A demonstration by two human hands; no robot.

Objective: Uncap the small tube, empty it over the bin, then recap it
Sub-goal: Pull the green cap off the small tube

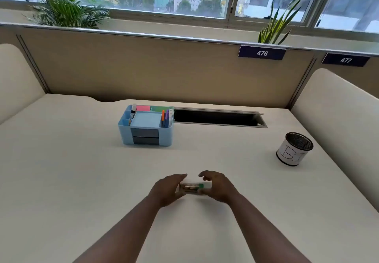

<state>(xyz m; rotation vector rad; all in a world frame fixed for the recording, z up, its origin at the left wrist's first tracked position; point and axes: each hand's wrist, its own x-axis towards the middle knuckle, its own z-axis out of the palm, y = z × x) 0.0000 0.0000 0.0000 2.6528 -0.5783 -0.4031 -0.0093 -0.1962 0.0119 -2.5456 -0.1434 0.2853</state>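
Note:
The small tube (192,188) is clear with a green band and brownish contents. It lies sideways just above the desk, near the front middle, between my two hands. My left hand (167,190) grips its left end. My right hand (218,187) cups its right end, where the pale cap sits, with the thumb under it and the fingers arched over it. Both ends are hidden by my hands. The bin (293,150), a black mesh cup wrapped in white paper lettered "BI", stands upright at the far right of the desk, well away from both hands.
A blue desk organiser (146,128) with pens and sticky notes stands at the middle back. An open cable slot (217,117) runs to its right. Padded dividers (336,107) border the white desk (61,160) on both sides, with a partition behind.

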